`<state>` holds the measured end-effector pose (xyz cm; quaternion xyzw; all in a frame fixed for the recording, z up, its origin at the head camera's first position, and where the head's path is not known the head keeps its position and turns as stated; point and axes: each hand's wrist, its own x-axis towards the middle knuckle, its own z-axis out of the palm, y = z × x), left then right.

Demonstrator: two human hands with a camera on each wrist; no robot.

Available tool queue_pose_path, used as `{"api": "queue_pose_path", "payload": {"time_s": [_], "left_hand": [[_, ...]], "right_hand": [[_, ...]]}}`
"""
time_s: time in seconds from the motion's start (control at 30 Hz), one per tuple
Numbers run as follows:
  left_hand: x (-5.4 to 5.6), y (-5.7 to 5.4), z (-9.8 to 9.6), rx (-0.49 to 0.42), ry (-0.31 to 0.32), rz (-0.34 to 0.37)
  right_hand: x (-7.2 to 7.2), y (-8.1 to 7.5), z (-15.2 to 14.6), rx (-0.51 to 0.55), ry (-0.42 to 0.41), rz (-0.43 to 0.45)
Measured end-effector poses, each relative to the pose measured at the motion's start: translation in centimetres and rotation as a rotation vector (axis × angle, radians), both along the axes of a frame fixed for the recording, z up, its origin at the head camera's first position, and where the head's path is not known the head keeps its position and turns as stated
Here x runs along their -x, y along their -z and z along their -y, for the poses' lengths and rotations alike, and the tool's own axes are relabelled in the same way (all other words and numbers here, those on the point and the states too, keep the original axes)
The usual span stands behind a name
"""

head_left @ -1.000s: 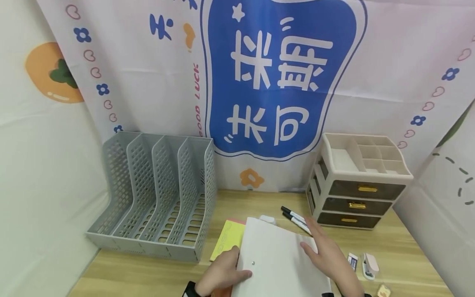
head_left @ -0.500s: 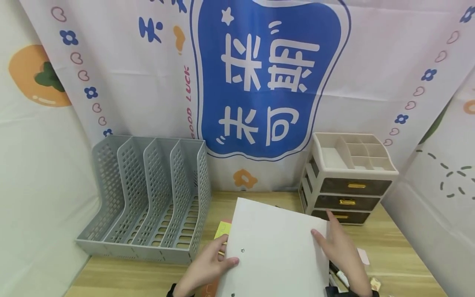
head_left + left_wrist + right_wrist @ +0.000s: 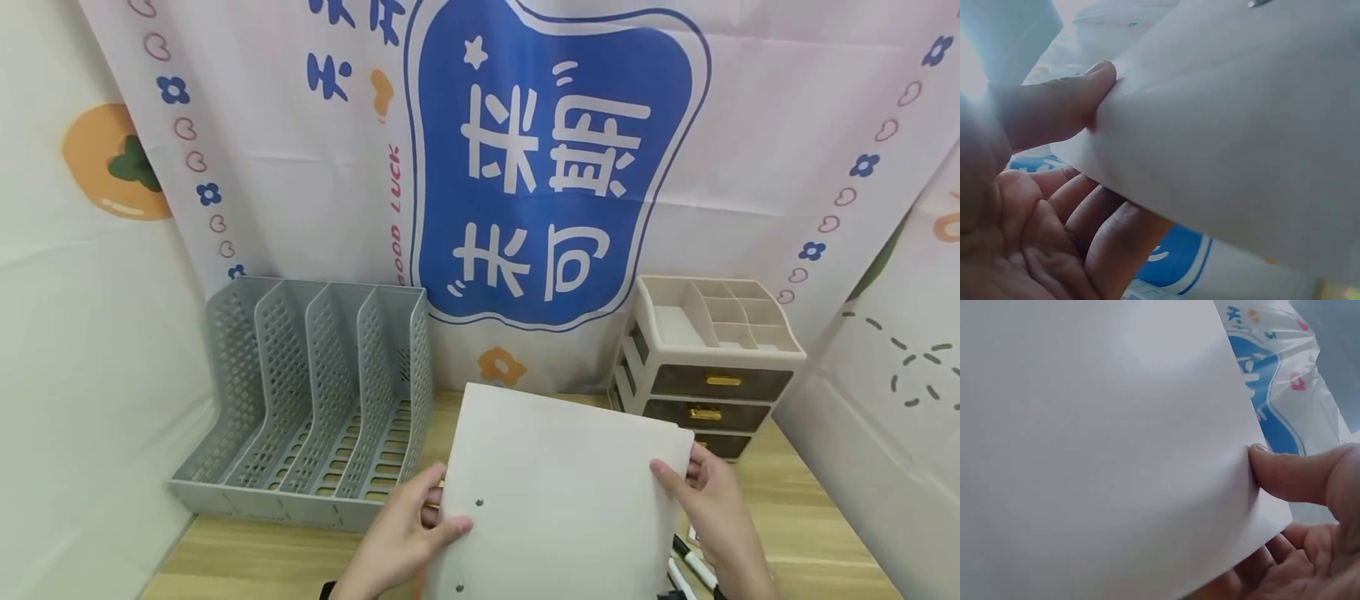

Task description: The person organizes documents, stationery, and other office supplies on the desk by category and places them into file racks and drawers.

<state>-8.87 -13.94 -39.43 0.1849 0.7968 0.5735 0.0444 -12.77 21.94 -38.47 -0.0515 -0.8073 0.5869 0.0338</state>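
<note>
Both hands hold a white folder point(image 3: 562, 492) with small metal rivets along its left side. My left hand point(image 3: 401, 529) pinches the left edge, thumb on the near face and fingers behind. On the opposite side my right hand point(image 3: 720, 508) grips the upper right corner in the same way. In the left wrist view, the folder point(image 3: 1229, 137) bends slightly beside the thumb. The right wrist view has the folder's smooth face point(image 3: 1104, 444) filling most of the frame. Whatever lies behind the folder is largely hidden.
A grey file rack point(image 3: 262, 504) with upright dividers stands on the left of the wooden desk point(image 3: 817, 525). At the back right is a beige drawer organizer point(image 3: 723, 357) with dark drawers. Black-capped markers point(image 3: 697, 567) lie beside the folder, near the right hand.
The folder has come up from over the notebooks and now shows larger and higher. My right hand has gone from lying along its right edge to gripping the corner.
</note>
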Motion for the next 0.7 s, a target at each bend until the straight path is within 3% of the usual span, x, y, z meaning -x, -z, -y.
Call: {"api": "queue_pose_path", "payload": {"time_s": [0.17,0.53,0.7], "left_hand": [[-1.3,-1.1,0.4,0.012,-0.056,-0.066],[-3.3,-2.9,1.2,0.005,-0.206,-0.239],[-3.7,-3.5,1.1,-0.001,-0.27,-0.234]], "right_hand": [[-0.7,-1.3,0.6,0.027,0.011,-0.04],[-0.6,-6.0,2.9,-0.083,-0.047,-0.176],[0.2,-7.3,3.6,-0.126,-0.061,-0.218]]}}
